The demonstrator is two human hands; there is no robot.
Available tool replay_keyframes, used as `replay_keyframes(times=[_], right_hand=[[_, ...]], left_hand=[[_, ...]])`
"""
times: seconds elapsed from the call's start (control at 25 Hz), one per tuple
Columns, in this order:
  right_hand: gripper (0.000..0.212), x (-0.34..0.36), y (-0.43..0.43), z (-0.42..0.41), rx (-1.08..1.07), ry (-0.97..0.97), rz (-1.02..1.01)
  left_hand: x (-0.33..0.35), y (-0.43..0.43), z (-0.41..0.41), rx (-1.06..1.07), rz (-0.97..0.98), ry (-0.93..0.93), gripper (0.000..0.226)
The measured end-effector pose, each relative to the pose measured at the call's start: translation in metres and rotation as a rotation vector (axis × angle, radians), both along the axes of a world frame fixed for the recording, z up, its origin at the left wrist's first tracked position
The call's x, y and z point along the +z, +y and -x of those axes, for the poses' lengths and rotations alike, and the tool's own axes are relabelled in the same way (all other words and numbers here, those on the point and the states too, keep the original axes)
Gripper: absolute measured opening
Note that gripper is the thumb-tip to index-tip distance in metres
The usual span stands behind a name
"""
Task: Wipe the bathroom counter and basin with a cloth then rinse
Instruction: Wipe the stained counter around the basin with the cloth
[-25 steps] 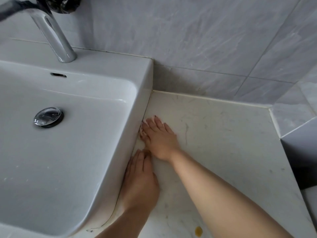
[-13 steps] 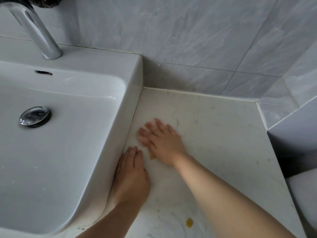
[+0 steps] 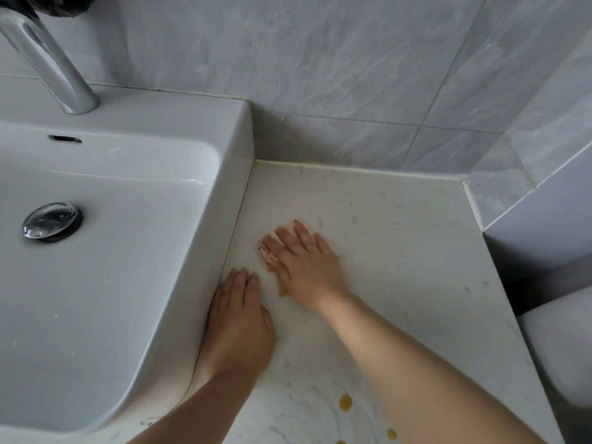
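Note:
My right hand (image 3: 306,264) lies flat with straight fingers on the white marbled counter (image 3: 400,251), pressing down a small pinkish cloth (image 3: 268,254) that shows only at its fingertips; the cloth's lower edge looks stained brownish. My left hand (image 3: 238,325) rests flat on the counter against the outer side wall of the white basin (image 3: 179,251), fingers straight and holding nothing. The basin takes up the left of the view, with a chrome drain plug (image 3: 51,222) and a chrome tap (image 3: 48,62) behind it.
Yellow-brown drops (image 3: 345,402) sit on the counter near its front edge, between my forearms. Grey tiled walls (image 3: 320,75) close off the back and right. A white rounded fixture (image 3: 563,347) stands lower at the right, beyond the counter's edge.
My right hand has slid with the cloth away from the basin's side wall, rightward across the counter. My left hand has stayed put beside the basin.

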State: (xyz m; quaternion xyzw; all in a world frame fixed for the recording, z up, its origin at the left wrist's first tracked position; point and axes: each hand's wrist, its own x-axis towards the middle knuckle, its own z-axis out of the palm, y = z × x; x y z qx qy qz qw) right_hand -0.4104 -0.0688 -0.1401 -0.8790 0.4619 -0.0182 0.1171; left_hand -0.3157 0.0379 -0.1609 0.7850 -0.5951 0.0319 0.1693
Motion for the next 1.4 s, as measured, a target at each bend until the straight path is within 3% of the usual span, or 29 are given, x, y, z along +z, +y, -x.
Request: replay_keyframes(times=[0.08, 0.2, 0.28, 0.36, 0.48, 0.56, 0.6, 0.76, 0.84, 0.96, 1.04, 1.12, 1.24, 1.32, 1.4], right_hand=[[0.048, -0.005, -0.026, 0.045, -0.141, 0.083, 0.055], [0.047, -0.008, -0.05, 0.149, -0.704, 0.006, 0.06], [0.049, -0.003, -0.044, 0.175, -0.948, -0.026, 0.02], [0.049, -0.008, -0.023, 0.142, -0.859, -0.014, 0.059], [0.051, -0.02, 0.025, 0.087, -0.223, -0.011, 0.22], [0.049, -0.019, 0.011, 0.112, -0.023, 0.054, 0.227], [0.052, -0.018, -0.007, 0.139, -0.086, 0.051, 0.224], [0.05, -0.005, -0.055, 0.2, -0.759, 0.038, 0.025], [0.052, -0.008, -0.032, 0.168, -0.682, 0.017, 0.078], [0.049, -0.02, 0.046, 0.128, -0.128, -0.031, 0.233], [0.047, -0.019, 0.049, 0.143, 0.025, 0.039, 0.237], [0.052, -0.017, 0.006, 0.168, -0.179, 0.069, 0.265], [0.05, -0.009, -0.055, 0.177, -0.752, -0.002, 0.014], [0.049, -0.008, -0.043, 0.144, -0.686, -0.012, 0.041], [0.05, -0.018, 0.009, 0.111, -0.322, -0.026, 0.212]], left_hand=[[0.001, 0.0, -0.001, 0.005, -0.013, -0.006, 0.05], [0.004, -0.002, 0.0, 0.004, -0.087, -0.021, 0.052], [0.004, -0.003, -0.001, -0.007, -0.121, -0.049, 0.055], [0.003, -0.003, -0.002, -0.013, -0.135, -0.06, 0.056], [0.002, -0.003, -0.002, -0.021, -0.144, -0.069, 0.056], [0.002, -0.003, -0.002, -0.021, -0.149, -0.069, 0.056], [0.003, -0.003, -0.002, -0.018, -0.148, -0.065, 0.056], [0.002, -0.004, -0.002, -0.014, -0.14, -0.075, 0.056], [0.003, -0.003, -0.002, -0.016, -0.134, -0.074, 0.056], [0.004, -0.002, -0.002, -0.012, -0.132, -0.071, 0.056], [0.003, -0.002, -0.002, -0.012, -0.136, -0.08, 0.056], [0.003, -0.002, -0.001, -0.006, -0.15, -0.085, 0.056], [0.004, -0.002, -0.002, -0.014, -0.162, -0.073, 0.057], [0.004, -0.002, -0.002, -0.013, -0.165, -0.074, 0.057], [0.005, -0.002, -0.002, -0.016, -0.151, -0.058, 0.057]])
